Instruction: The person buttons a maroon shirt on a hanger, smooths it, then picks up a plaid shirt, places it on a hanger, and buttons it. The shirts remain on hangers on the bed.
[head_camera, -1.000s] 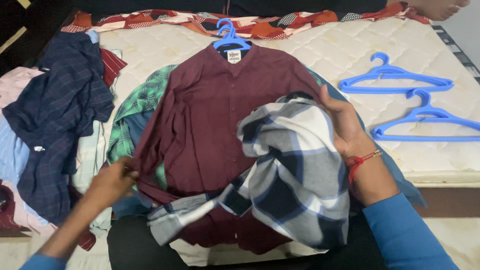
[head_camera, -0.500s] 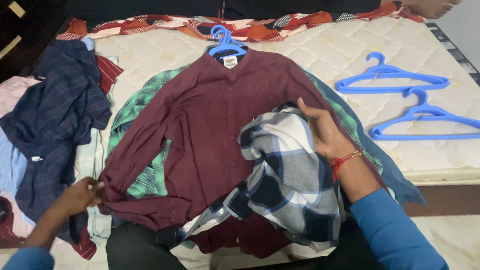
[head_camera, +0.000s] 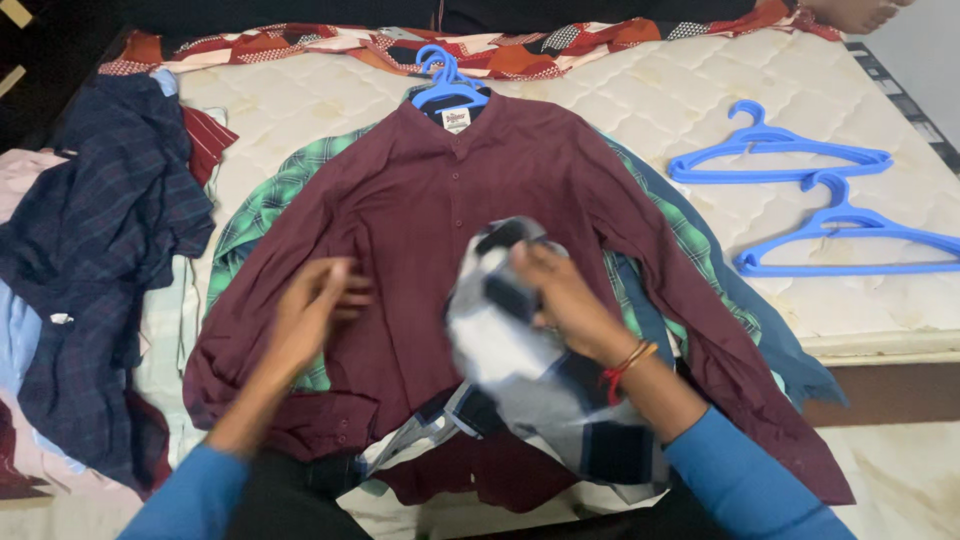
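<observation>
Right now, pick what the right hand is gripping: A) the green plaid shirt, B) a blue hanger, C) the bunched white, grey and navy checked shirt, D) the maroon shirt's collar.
C: the right hand clutches the bunched checked shirt over the maroon shirt.

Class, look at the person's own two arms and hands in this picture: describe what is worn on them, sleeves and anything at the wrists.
Both arms wear long bright blue sleeves, pushed up so the forearms are bare. The right hand has a red thread band with thin orange-gold strands around the wrist. The left hand shows no ring, watch or band that I can make out. Neither hand is gloved.
</observation>
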